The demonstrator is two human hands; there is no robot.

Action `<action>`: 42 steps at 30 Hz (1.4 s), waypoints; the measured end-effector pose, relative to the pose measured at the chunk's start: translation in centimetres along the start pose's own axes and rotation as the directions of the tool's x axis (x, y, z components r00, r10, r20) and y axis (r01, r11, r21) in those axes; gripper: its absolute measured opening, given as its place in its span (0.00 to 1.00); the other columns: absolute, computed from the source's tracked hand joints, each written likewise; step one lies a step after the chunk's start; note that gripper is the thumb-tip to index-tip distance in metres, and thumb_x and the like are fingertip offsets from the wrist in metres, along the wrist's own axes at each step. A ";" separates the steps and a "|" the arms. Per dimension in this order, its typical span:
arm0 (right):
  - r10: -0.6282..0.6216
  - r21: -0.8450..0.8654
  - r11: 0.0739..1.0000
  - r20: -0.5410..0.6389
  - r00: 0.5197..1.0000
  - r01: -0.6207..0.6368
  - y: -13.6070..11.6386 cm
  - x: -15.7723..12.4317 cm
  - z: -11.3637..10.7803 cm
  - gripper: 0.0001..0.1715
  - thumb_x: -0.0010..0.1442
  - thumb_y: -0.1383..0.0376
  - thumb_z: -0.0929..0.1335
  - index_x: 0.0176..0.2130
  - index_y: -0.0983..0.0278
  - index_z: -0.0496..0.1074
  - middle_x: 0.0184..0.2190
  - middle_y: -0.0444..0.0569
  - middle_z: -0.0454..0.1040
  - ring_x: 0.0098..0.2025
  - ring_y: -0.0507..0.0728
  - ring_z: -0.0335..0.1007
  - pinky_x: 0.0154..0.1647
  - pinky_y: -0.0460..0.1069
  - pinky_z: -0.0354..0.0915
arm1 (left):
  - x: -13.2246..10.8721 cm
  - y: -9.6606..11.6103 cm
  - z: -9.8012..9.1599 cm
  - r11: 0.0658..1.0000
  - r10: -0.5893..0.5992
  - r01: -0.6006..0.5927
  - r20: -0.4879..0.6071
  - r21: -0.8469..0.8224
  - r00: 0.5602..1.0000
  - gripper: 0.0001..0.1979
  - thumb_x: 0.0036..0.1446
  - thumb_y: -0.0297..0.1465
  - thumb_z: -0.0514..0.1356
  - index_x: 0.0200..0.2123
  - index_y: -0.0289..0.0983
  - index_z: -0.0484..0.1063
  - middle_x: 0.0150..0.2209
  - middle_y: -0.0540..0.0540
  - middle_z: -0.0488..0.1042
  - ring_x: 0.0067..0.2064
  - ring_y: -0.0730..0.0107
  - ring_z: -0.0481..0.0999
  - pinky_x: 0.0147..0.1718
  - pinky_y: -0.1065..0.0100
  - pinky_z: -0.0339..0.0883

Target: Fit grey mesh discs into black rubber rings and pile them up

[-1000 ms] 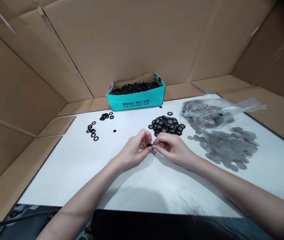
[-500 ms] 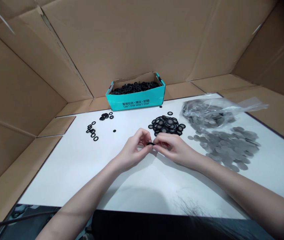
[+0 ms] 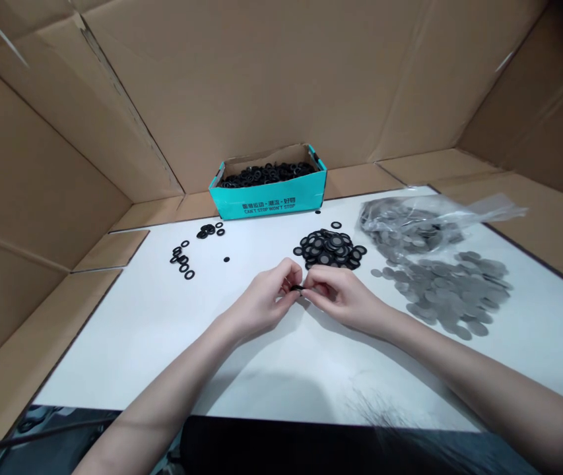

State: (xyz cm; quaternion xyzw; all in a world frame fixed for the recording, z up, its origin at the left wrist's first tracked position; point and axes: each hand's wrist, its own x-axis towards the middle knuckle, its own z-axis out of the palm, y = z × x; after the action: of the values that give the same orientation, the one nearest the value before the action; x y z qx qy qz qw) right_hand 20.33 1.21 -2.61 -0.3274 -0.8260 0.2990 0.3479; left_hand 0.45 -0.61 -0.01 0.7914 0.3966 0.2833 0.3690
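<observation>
Between my fingertips is a small black ring [image 3: 298, 287], mostly hidden by the fingers. My left hand [image 3: 270, 295] pinches its left side with thumb and fingers. On the opposite side my right hand [image 3: 336, 290] grips the same ring. Whether a disc sits inside it I cannot tell. Just beyond my hands lies a heap of black rings with grey discs in them [image 3: 329, 249]. Loose grey mesh-like discs [image 3: 454, 290] are spread in a pile to the right of my right hand.
A turquoise box [image 3: 271, 199] full of black rings stands at the back. Loose black rings [image 3: 182, 258] lie at the left. A clear plastic bag [image 3: 410, 221] of grey discs rests at the back right. Cardboard walls [image 3: 261, 79] surround the white tabletop [image 3: 137, 343].
Both hands have dipped very slightly toward me, still pinching the ring, and its visible part is smaller. The heaps and box look the same, apart from a slight camera shift.
</observation>
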 end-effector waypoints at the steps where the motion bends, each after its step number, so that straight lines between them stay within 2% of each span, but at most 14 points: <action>1: -0.001 -0.013 1.000 0.002 1.000 0.001 0.0 0.0 0.0 0.12 0.61 0.67 0.65 0.26 0.63 0.63 0.22 0.40 0.60 0.25 0.50 0.56 0.27 0.46 0.51 | 0.0 -0.1 0.1 1.000 0.000 0.000 -0.009 0.000 1.000 0.05 0.62 0.25 0.55 0.39 0.39 0.61 0.37 0.50 0.69 0.36 0.73 0.69 0.37 0.69 0.65; 7: -0.002 -0.024 1.000 -0.017 1.000 0.002 -0.3 0.0 -0.6 0.07 0.63 0.67 0.66 0.32 0.64 0.71 0.26 0.44 0.68 0.27 0.51 0.62 0.28 0.46 0.56 | 0.0 -0.5 0.2 0.998 0.002 -0.005 -0.053 -0.056 0.999 0.06 0.61 0.24 0.57 0.40 0.39 0.62 0.36 0.50 0.68 0.36 0.73 0.70 0.38 0.69 0.67; 13: 0.015 0.004 1.000 0.003 1.000 -0.015 -0.4 0.0 -0.7 0.09 0.63 0.67 0.66 0.30 0.63 0.69 0.26 0.44 0.68 0.27 0.51 0.61 0.28 0.46 0.56 | 0.2 -0.3 0.4 0.991 -0.010 -0.002 -0.085 -0.136 0.996 0.05 0.62 0.28 0.58 0.39 0.38 0.62 0.37 0.49 0.68 0.36 0.73 0.70 0.38 0.69 0.66; 18: 0.047 0.042 0.998 0.024 0.999 -0.048 -0.6 0.1 -0.8 0.11 0.64 0.66 0.66 0.29 0.63 0.67 0.24 0.43 0.67 0.26 0.50 0.60 0.27 0.46 0.54 | 0.0 -0.2 0.5 0.984 -0.017 0.008 -0.051 -0.176 0.999 0.04 0.65 0.29 0.55 0.40 0.39 0.61 0.37 0.49 0.67 0.36 0.74 0.71 0.36 0.71 0.66; 23: 0.033 0.021 0.999 0.002 0.999 -0.033 -0.9 -0.1 -0.6 0.12 0.63 0.67 0.65 0.27 0.62 0.64 0.22 0.41 0.62 0.25 0.50 0.57 0.27 0.47 0.52 | -0.1 0.0 0.4 0.996 -0.004 0.002 -0.021 -0.087 1.000 0.05 0.63 0.25 0.55 0.39 0.39 0.60 0.33 0.51 0.69 0.32 0.74 0.71 0.33 0.71 0.64; 29: -0.019 -0.026 1.000 -0.028 0.999 0.018 -0.4 -0.1 -0.2 0.13 0.62 0.67 0.65 0.26 0.62 0.62 0.22 0.41 0.61 0.25 0.50 0.56 0.27 0.47 0.51 | 0.0 0.2 0.3 0.999 0.020 -0.019 -0.011 0.028 1.000 0.06 0.60 0.23 0.54 0.38 0.39 0.61 0.35 0.51 0.69 0.33 0.74 0.68 0.35 0.70 0.64; 32: -0.014 -0.049 0.999 -0.018 1.000 0.013 -0.2 0.0 -0.4 0.13 0.63 0.67 0.66 0.26 0.62 0.64 0.23 0.42 0.64 0.26 0.51 0.58 0.27 0.47 0.53 | 0.0 0.0 0.3 1.000 0.013 -0.012 -0.025 0.021 1.000 0.07 0.61 0.24 0.54 0.40 0.40 0.61 0.36 0.51 0.69 0.34 0.73 0.69 0.36 0.69 0.64; 36: -0.030 -0.050 0.998 -0.043 0.999 0.028 -0.3 0.0 -0.7 0.07 0.63 0.67 0.66 0.31 0.63 0.71 0.26 0.45 0.69 0.29 0.52 0.64 0.30 0.47 0.57 | 0.0 -0.3 0.2 1.000 0.014 -0.015 -0.028 -0.016 0.999 0.08 0.61 0.24 0.55 0.42 0.40 0.60 0.36 0.50 0.68 0.34 0.73 0.68 0.36 0.70 0.64; 42: -0.026 -0.058 0.998 -0.030 0.999 0.024 -0.3 0.0 -0.7 0.08 0.63 0.67 0.67 0.31 0.63 0.71 0.26 0.45 0.70 0.29 0.52 0.64 0.31 0.47 0.57 | 0.0 -0.2 0.3 0.997 0.004 -0.008 -0.054 -0.072 0.999 0.06 0.62 0.25 0.56 0.41 0.40 0.61 0.36 0.50 0.68 0.34 0.74 0.68 0.35 0.70 0.64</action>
State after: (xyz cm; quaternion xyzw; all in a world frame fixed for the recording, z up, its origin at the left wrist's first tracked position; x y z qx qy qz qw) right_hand 20.81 1.23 -2.00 -0.3315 -0.8329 0.2657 0.3547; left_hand 0.55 -0.60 -0.33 0.7708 0.3936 0.3199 0.3855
